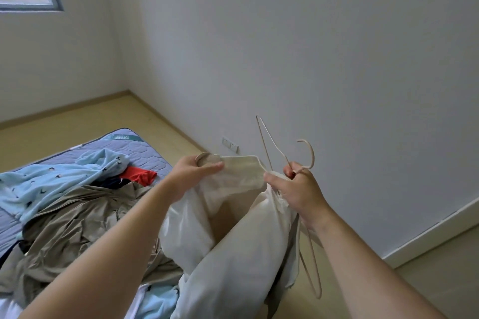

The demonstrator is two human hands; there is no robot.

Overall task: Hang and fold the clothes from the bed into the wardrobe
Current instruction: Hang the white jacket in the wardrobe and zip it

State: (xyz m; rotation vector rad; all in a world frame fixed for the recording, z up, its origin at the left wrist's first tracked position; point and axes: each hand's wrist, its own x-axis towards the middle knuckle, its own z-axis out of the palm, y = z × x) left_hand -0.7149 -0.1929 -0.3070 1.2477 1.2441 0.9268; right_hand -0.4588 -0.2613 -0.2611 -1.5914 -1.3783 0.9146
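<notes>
Presently, the bed's grey-blue quilted mattress (145, 149) is seen at lower left, and a loose heap of clothes is borne on it. A pale blue garment (59, 181) with small dark prints is spread toward the far side. A red piece (140, 175) is lodged just beside it, and a crumpled khaki garment (77, 223) is laid across the near part. A dark item is partly hidden between them.

A cream garment (233, 254) is held up in front of the person, near the bed's heap, and is draped downward in soft folds. Its upper edge is stretched between both hands. One end is gripped by the left hand (197, 171), whose fingers are curled round the fabric and a rounded beige loop (201, 155); what that loop belongs to cannot be told. A thin beige hanger (312, 154) is clasped just below its hook by the right hand (298, 189), together with the garment's ribbed corner. One arm of the hanger is angled upward, and another wire length is seen hanging below the wrist, beside the cloth.
</notes>
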